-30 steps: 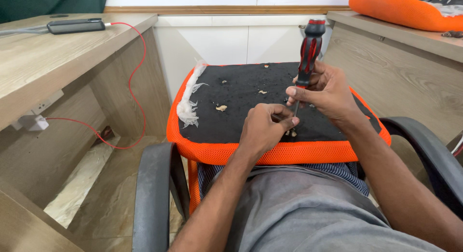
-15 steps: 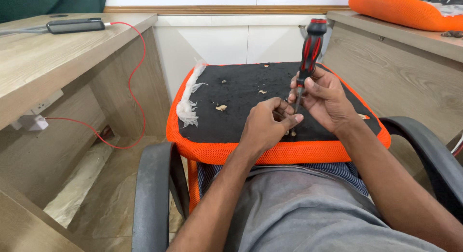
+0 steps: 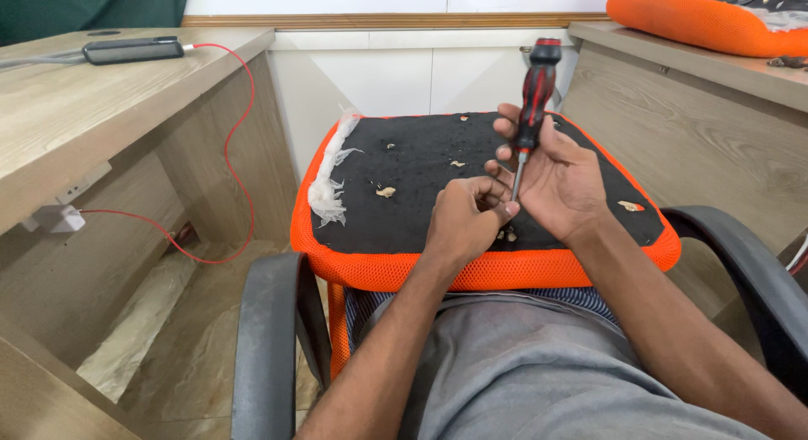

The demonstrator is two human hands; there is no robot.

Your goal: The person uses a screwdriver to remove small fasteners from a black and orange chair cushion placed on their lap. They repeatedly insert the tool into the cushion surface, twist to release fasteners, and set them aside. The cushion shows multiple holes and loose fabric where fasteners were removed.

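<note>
1. Your right hand (image 3: 560,183) is wrapped around a red-and-black screwdriver (image 3: 533,103), handle pointing up and slightly away, its metal shaft angled down toward your left hand.
2. Your left hand (image 3: 465,224) is curled into a loose fist, fingertips pinched together right at the screwdriver's tip; whatever they pinch is too small to make out.
3. Both hands meet over the near edge of an upturned chair seat (image 3: 421,188), black on its underside with an orange mesh rim, which rests across your lap.
4. Both forearms reach forward from the bottom of the view, above your grey-clad legs.
5. You sit in a chair with dark armrests (image 3: 261,347), boxed in by a wooden desk (image 3: 93,103) on your left and another wooden counter (image 3: 707,95) on your right, with white cabinet panels (image 3: 396,78) straight ahead.
6. White stuffing (image 3: 330,179) frays from the seat's left edge, and small tan scraps (image 3: 386,191) dot the black surface.
7. A red cable (image 3: 231,129) runs from a dark device (image 3: 133,50) on the left desk down to a white plug (image 3: 57,219) under it.
8. An orange cushion (image 3: 699,23) lies on the right counter.
</note>
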